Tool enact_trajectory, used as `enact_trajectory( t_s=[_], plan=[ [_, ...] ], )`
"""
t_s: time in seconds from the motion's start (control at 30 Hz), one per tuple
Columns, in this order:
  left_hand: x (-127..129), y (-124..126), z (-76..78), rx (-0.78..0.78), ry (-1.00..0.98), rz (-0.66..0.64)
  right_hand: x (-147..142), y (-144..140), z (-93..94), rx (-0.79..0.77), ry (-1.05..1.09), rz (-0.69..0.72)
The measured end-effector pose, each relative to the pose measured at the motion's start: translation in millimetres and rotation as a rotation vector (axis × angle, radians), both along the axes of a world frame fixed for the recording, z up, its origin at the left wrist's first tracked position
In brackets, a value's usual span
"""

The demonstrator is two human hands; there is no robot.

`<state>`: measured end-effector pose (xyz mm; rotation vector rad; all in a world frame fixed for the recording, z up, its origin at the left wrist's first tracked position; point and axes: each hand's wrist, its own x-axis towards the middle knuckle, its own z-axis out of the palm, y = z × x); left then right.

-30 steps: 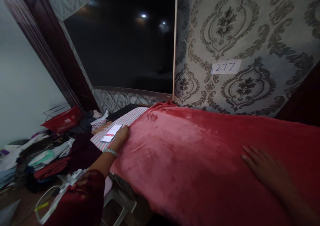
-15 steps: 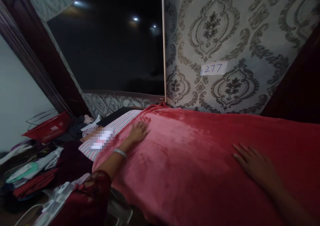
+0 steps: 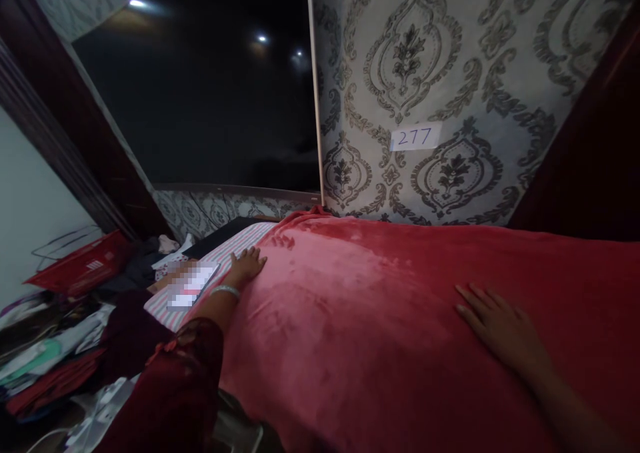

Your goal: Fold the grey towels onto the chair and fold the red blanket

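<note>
On plush red blanket (image 3: 380,319): both hands flat.

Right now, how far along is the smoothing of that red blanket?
Done: the red fleece blanket is spread over the surface and reaches the patterned wall. In hand: the left hand lies flat at its left edge, beside the phone on the striped sheet; the right hand presses flat on the right. Left: faint ripples in the middle and the striped strip uncovered.

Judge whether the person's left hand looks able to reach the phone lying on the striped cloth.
Probably yes: the left hand rests flat at the red fleece blanket's edge, right beside the phone, with nothing between them.
</note>
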<state>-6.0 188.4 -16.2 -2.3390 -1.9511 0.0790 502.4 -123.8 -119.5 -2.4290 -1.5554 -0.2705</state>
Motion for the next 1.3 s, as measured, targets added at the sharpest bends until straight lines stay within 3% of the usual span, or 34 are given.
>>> enact_trajectory(
  t_s=[0.1, 0.23, 0.33, 0.47, 0.63, 0.77, 0.83, 0.97, 1.03, 1.13, 1.3],
  plan=[
    [24, 2, 6.0, 0.060, 0.003, 0.003, -3, 0, 3.5, 0.009, -0.003, -0.006],
    [76, -3, 0.5, 0.044, -0.028, -0.220, -4, 0, 4.9, -0.012, 0.002, -0.003],
    [99, -6, -11.1, -0.033, -0.045, -0.346, -3, -1, 4.8, -0.023, 0.003, -0.002],
    [86, 8, -19.7, -0.065, -0.065, -0.287, -3, -1, 5.5, -0.033, -0.008, -0.005],
    [47, 38, -11.8, -0.021, -0.061, -0.074, -4, -2, 8.3, -0.049, -0.004, -0.009],
    [56, 50, -4.8, 0.082, -0.064, 0.120, -6, -1, 10.0, -0.046, 0.004, -0.013],
    [81, 52, -3.7, 0.116, -0.075, 0.076, -7, -1, 10.7, -0.044, 0.005, -0.016],
    [141, 49, -8.3, -0.016, -0.089, -0.298, -8, -1, 11.7, -0.043, 0.007, -0.041],
    [161, 49, -13.3, -0.076, -0.089, -0.381, -9, -1, 12.6, -0.046, 0.006, -0.050],
    [169, 54, -20.0, -0.093, -0.093, -0.367, -10, -2, 15.4, -0.065, 0.016, -0.048],
    [145, 70, -16.6, -0.056, -0.073, -0.228, -13, -2, 22.1, -0.079, 0.047, -0.054]
  ],
)
